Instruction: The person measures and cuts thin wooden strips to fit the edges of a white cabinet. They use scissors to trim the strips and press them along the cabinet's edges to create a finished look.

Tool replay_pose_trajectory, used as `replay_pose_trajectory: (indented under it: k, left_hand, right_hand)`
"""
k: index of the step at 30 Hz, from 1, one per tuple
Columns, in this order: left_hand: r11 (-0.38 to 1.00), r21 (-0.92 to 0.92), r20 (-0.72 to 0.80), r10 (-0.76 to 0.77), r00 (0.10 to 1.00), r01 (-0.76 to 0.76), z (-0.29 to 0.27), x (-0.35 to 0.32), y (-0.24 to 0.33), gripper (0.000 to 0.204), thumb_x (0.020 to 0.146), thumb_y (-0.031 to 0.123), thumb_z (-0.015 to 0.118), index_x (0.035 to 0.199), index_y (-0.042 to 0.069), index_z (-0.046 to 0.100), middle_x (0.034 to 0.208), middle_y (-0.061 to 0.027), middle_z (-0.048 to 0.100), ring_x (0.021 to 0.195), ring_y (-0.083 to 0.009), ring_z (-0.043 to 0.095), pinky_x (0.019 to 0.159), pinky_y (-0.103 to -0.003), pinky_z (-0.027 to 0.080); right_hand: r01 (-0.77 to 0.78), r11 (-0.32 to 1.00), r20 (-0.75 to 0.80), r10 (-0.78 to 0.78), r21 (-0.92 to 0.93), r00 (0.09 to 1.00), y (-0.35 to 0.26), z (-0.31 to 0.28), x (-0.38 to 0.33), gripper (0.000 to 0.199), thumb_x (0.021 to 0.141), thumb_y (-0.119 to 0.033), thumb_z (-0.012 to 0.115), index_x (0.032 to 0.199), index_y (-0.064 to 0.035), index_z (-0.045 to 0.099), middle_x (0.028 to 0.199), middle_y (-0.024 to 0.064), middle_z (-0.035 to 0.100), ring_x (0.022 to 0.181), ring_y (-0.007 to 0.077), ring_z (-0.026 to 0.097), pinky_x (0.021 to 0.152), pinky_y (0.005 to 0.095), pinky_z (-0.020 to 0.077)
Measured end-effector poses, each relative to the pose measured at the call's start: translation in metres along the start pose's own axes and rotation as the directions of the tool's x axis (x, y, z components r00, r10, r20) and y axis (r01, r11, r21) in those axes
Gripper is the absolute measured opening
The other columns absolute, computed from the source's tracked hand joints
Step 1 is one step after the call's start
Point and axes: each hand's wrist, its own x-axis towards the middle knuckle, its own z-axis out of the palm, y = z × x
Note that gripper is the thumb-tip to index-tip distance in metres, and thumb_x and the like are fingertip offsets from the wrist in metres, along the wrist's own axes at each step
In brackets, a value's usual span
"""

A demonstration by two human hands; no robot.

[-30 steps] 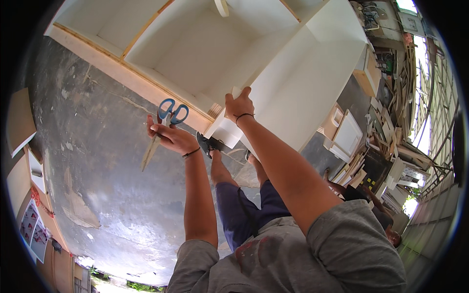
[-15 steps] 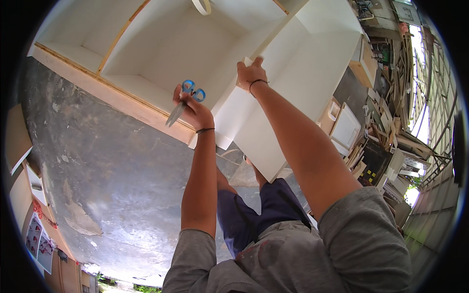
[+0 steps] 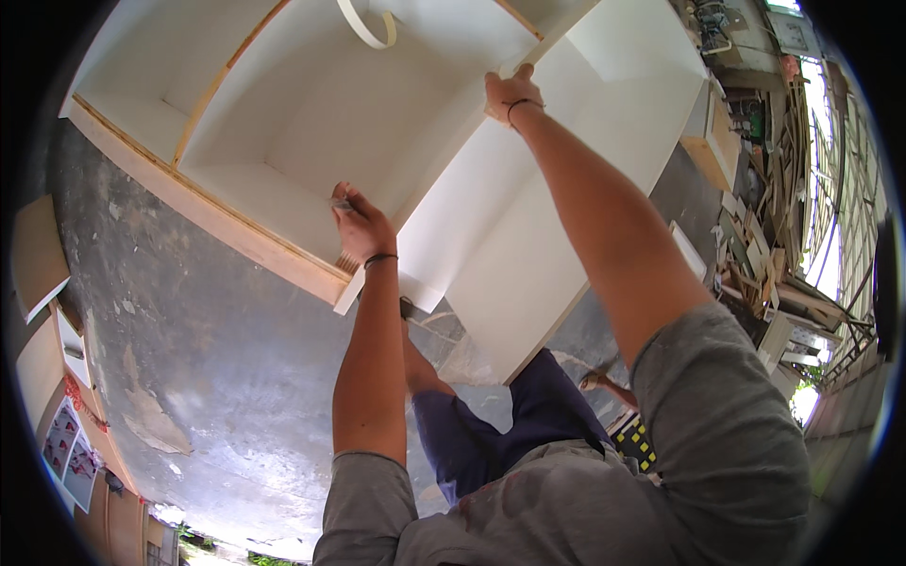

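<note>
A person leans over a white cabinet carcass (image 3: 311, 123) lying on its back on a grey concrete floor (image 3: 189, 377), both bare arms stretched out ahead into the work. The left hand (image 3: 360, 226) sits closed at the near front edge of the cabinet, beside the raw wooden lip (image 3: 236, 226), with the fingers curled around something small and metallic that only just peeks out above the knuckles (whether it is a tool handle cannot be told from this view). The right hand (image 3: 510, 92) reaches much farther, gripping the upper edge of the white divider panel (image 3: 528, 217), thumb and fingers pressed together over the board's rim. That panel runs with its long axis away from the person, from a free near corner by the left wrist up and to the right to where the right hand holds it; so the left hand is the nearer one to its lower end, and the right hand governs the far end. A loose curl of pale edge banding (image 3: 368, 24) lies inside the cabinet well beyond both hands. Stacked boards and timber offcuts (image 3: 755, 236) crowd the right side of the yard.
</note>
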Motion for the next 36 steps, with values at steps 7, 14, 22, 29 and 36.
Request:
replay_pose_trajectory:
  k: [7, 14, 22, 29, 36]
  left_hand:
    - [0.976, 0.207, -0.098, -0.051, 0.994, 0.07, 0.004, 0.001, 0.005, 0.037, 0.102, 0.036, 0.036, 0.12, 0.008, 0.053, 0.119, -0.0154, 0.061, 0.102, -0.0378, 0.061, 0.081, -0.048, 0.051]
    - [0.961, 0.26, -0.113, -0.066, 0.991, 0.094, 0.006, -0.001, 0.001, 0.033, 0.102, 0.034, 0.036, 0.118, 0.009, 0.052, 0.119, -0.0121, 0.06, 0.104, -0.0344, 0.061, 0.079, -0.048, 0.051]
    - [0.949, 0.306, -0.115, -0.035, 0.993, 0.069, 0.011, -0.001, 0.002, 0.032, 0.102, 0.031, 0.037, 0.118, 0.009, 0.053, 0.117, -0.0125, 0.062, 0.105, -0.0338, 0.061, 0.082, -0.046, 0.051]
    - [0.954, 0.29, -0.092, -0.047, 0.995, 0.072, 0.011, 0.003, -0.007, 0.035, 0.102, 0.03, 0.039, 0.123, 0.005, 0.052, 0.12, -0.0155, 0.061, 0.108, -0.0329, 0.061, 0.086, -0.044, 0.051]
    - [0.944, 0.326, -0.142, -0.01, 0.99, 0.057, 0.01, 0.003, -0.022, 0.037, 0.104, 0.028, 0.037, 0.123, 0.001, 0.052, 0.118, -0.0171, 0.061, 0.108, -0.034, 0.061, 0.088, -0.043, 0.051]
  right_hand:
    - [0.079, 0.997, 0.133, -0.079, 0.01, 0.988, 0.013, 0.002, -0.032, 0.077, 0.086, -0.044, 0.051, 0.143, -0.0032, 0.018, 0.128, 0.0285, 0.053, 0.118, 0.0399, 0.056, 0.101, 0.0448, 0.0447]
    - [0.036, 0.997, 0.181, -0.047, 0.066, 0.982, 0.014, -0.023, -0.023, 0.066, 0.086, -0.035, 0.053, 0.137, -0.0047, 0.025, 0.118, 0.0217, 0.061, 0.111, 0.0366, 0.06, 0.096, 0.0441, 0.0481]
    - [0.04, 0.996, 0.104, -0.048, 0.075, 0.993, 0.019, -0.048, 0.054, 0.071, 0.087, -0.041, 0.049, 0.139, -0.0041, 0.019, 0.124, 0.0264, 0.056, 0.111, 0.0387, 0.059, 0.089, 0.0458, 0.0525]
    - [-0.048, 0.994, 0.082, 0.04, 0.097, 0.996, 0.004, -0.074, 0.083, 0.068, 0.086, -0.035, 0.053, 0.138, -0.0063, 0.021, 0.129, 0.0242, 0.053, 0.118, 0.0366, 0.056, 0.099, 0.0428, 0.0472]
    - [-0.044, 0.996, 0.115, 0.035, 0.079, 0.993, -0.006, -0.106, 0.129, 0.068, 0.088, -0.041, 0.052, 0.136, -0.0035, 0.023, 0.124, 0.025, 0.057, 0.113, 0.037, 0.06, 0.094, 0.042, 0.0506]
